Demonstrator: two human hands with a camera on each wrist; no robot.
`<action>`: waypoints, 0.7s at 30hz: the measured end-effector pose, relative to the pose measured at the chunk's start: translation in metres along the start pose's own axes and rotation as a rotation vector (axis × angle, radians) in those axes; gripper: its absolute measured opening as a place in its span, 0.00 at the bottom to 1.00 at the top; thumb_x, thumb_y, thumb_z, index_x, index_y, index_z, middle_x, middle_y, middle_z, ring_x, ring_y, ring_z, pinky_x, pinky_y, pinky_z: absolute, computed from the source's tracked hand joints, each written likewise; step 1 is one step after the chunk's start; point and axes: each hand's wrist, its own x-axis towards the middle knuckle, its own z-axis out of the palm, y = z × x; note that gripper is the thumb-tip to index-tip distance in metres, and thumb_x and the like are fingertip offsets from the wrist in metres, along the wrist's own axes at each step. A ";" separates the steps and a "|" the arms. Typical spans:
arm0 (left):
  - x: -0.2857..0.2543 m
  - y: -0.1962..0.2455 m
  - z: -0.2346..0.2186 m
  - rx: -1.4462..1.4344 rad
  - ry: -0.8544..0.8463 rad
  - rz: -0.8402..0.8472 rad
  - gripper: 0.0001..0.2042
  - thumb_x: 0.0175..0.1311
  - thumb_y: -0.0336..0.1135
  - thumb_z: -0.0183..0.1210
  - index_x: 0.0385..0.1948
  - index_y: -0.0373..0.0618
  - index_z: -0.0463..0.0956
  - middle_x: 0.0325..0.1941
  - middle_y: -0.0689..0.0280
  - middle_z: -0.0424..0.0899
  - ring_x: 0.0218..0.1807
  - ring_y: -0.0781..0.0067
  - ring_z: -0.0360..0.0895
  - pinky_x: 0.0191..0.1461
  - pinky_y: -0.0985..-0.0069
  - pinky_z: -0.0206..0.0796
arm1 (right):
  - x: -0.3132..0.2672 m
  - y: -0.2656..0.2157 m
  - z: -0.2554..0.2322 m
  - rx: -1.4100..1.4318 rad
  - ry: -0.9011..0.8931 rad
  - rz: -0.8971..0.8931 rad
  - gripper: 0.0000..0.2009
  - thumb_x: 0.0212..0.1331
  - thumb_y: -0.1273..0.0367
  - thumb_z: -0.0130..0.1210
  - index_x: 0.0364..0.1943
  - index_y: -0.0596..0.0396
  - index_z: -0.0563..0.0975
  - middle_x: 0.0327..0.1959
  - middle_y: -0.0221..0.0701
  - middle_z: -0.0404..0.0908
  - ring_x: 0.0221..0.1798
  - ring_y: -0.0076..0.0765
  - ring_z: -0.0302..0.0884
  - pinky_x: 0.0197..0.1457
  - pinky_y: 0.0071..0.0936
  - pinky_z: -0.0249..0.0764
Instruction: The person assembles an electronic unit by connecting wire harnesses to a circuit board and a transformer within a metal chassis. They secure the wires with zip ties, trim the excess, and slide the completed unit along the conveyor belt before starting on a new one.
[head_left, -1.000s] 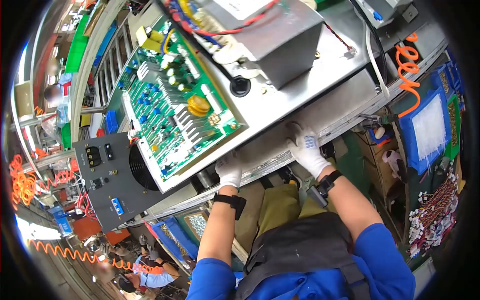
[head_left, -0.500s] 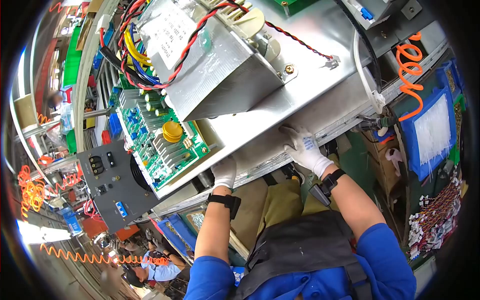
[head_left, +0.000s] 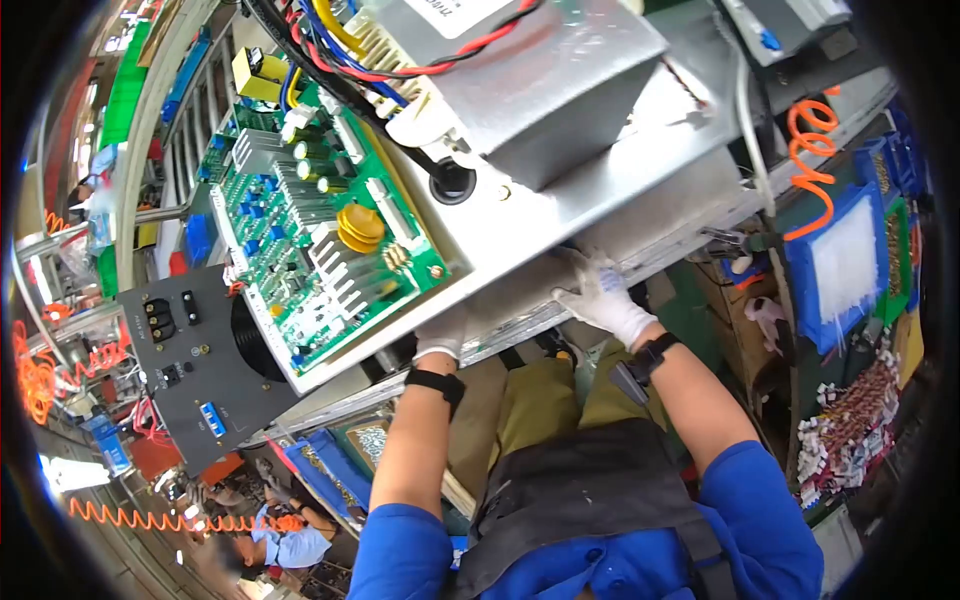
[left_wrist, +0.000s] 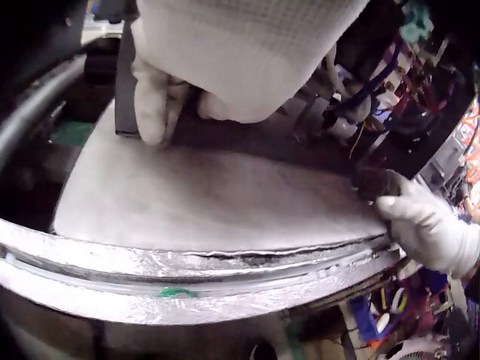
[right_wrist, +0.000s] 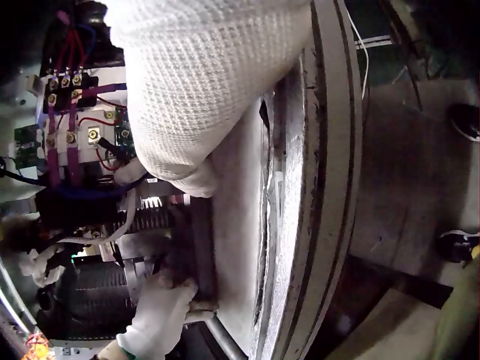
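A metal chassis (head_left: 560,225) bears a green circuit board (head_left: 320,220) and a big grey transformer (head_left: 570,80). My gloved left hand (head_left: 440,328) is at its front edge, fingers partly hidden under the plate. Further right, my gloved right hand (head_left: 602,292) reaches to the same edge with its thumb spread. In the right wrist view the right hand (right_wrist: 210,97) has fingertips on both sides of the chassis's dark lower bar (right_wrist: 201,244), and the left hand (right_wrist: 159,311) curls round the bar's other end. The left wrist view shows the left hand's fingers (left_wrist: 150,112) against that bar.
A metal-edged bench rail (head_left: 500,335) runs before the hands. The black fan panel (head_left: 200,360) stands at left. At right are an orange coiled hose (head_left: 810,150), a blue tray of white strips (head_left: 845,265) and heaped connector leads (head_left: 850,430). Another person (head_left: 285,540) is at lower left.
Half a second ago the transformer and board showed further left; now they show further right again, with the black hole beside the transformer back in view. Both hands stay at the front edge.
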 end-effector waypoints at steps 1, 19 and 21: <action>-0.002 -0.013 0.023 0.107 0.061 0.020 0.16 0.59 0.37 0.48 0.48 0.44 0.72 0.41 0.54 0.83 0.46 0.55 0.81 0.49 0.59 0.71 | -0.002 0.001 0.000 -0.005 0.020 -0.020 0.26 0.46 0.62 0.62 0.54 0.49 0.74 0.59 0.38 0.72 0.61 0.50 0.68 0.64 0.43 0.67; -0.026 0.146 -0.033 -1.606 -0.466 -0.415 0.18 0.68 0.43 0.55 0.49 0.36 0.72 0.40 0.57 0.82 0.32 0.71 0.80 0.34 0.79 0.74 | 0.003 -0.003 -0.086 1.042 0.024 0.434 0.10 0.62 0.69 0.55 0.37 0.65 0.78 0.25 0.32 0.81 0.29 0.23 0.79 0.31 0.20 0.74; -0.025 0.164 -0.040 -1.878 -0.509 -0.293 0.13 0.71 0.39 0.53 0.45 0.38 0.74 0.34 0.65 0.81 0.26 0.78 0.76 0.28 0.84 0.69 | -0.032 -0.004 -0.090 1.089 -0.038 0.539 0.11 0.62 0.68 0.55 0.38 0.65 0.78 0.27 0.33 0.81 0.30 0.24 0.80 0.32 0.19 0.76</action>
